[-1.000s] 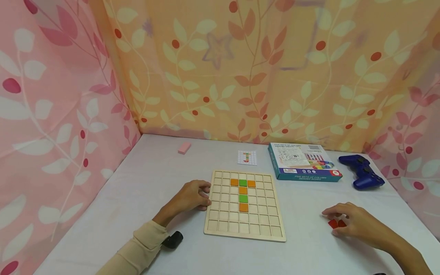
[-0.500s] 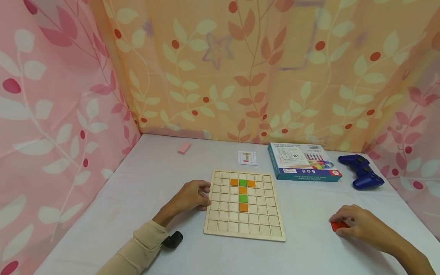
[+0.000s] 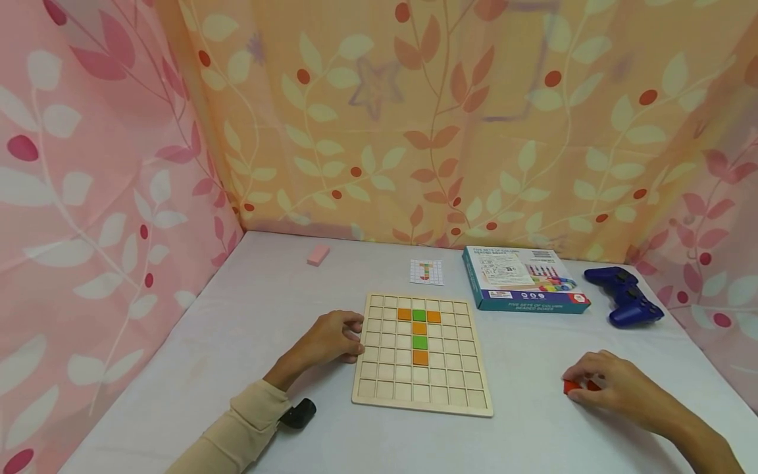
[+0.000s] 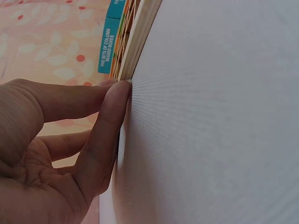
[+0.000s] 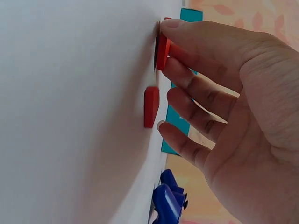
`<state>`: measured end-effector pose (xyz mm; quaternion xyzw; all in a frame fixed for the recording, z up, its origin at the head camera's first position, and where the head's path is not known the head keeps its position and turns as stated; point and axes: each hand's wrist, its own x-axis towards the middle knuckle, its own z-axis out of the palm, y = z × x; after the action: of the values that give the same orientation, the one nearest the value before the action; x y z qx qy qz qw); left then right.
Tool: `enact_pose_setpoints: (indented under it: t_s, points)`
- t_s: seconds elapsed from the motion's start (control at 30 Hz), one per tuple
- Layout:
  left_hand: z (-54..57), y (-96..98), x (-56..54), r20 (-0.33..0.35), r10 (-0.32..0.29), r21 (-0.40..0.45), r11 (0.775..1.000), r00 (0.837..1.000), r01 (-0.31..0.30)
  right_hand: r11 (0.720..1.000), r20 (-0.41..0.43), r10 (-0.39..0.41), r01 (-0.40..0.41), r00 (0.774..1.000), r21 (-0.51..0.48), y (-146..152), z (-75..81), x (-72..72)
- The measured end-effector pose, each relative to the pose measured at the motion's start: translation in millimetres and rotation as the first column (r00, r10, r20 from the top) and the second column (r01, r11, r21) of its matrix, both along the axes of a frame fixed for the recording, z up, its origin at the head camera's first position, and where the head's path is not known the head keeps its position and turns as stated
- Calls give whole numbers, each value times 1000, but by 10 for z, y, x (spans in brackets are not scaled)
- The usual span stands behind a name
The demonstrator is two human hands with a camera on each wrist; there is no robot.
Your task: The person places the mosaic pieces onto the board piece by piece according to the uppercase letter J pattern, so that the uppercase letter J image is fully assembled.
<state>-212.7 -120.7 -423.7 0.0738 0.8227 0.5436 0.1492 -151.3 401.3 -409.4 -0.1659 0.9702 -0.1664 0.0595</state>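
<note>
A square wooden grid board (image 3: 385,373) lies on the table, with orange and green tiles (image 3: 420,342) set in a T shape. My left hand (image 3: 326,338) rests its fingertips against the board's left edge, thumb and index finger apart along it. Right of the board, my right hand (image 3: 618,390) pinches a red tile (image 5: 162,52) between thumb and fingers, low at the table surface. A second red tile (image 5: 151,107) with a slanted or rounded side lies just beneath the same hand, apart from the pinched one; the head view shows only part of it.
Behind the board lies a small card (image 3: 426,272) printed with a coloured T-like pattern. To its right sit a teal-and-white box (image 3: 527,280) and a blue game controller (image 3: 623,296). A pink block (image 3: 318,255) lies at the back left. Patterned cloth walls (image 3: 379,164) enclose the table.
The right hand has gone from hovering around both red tiles to pinching one, drawing it slightly left, away from the other. The left hand and the board have stayed put.
</note>
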Motion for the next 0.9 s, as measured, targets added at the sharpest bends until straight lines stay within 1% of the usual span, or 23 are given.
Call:
enact_pose_setpoints:
  t_s: [0.07, 0.17, 0.23, 0.27, 0.37, 0.53, 0.9]
  points:
    - [-2, 2, -1, -3, 0, 0, 1000, 1000, 0, 1000, -9, 10, -10, 1000, -10, -36, 7, -5]
    - [-3, 3, -3, 0, 4, -3, 1000, 1000, -4, 1000, -2, 20, -20, 1000, -18, -124, 37, -24]
    - [0, 5, -4, 2, 5, -4, 1000, 1000, -5, 1000, 25, 15, -14, 1000, -11, -196, 71, -46]
    - [0, 7, -5, 2, 5, -4, 1000, 1000, -5, 1000, 25, 14, -14, 1000, -10, -236, 81, -56]
    - [7, 15, -6, 3, 4, -4, 1000, 1000, -4, 999, 0, 36, -36, 999, -16, -367, 102, -88]
    - [8, 20, -7, -1, 3, -5, 1000, 1000, -3, 992, -52, 113, -116, 992, -54, -601, 128, -157]
    - [-7, 17, -8, 1, 11, -9, 1000, 1000, -11, 966, -57, 223, -228, 973, -118, -1147, 160, -355]
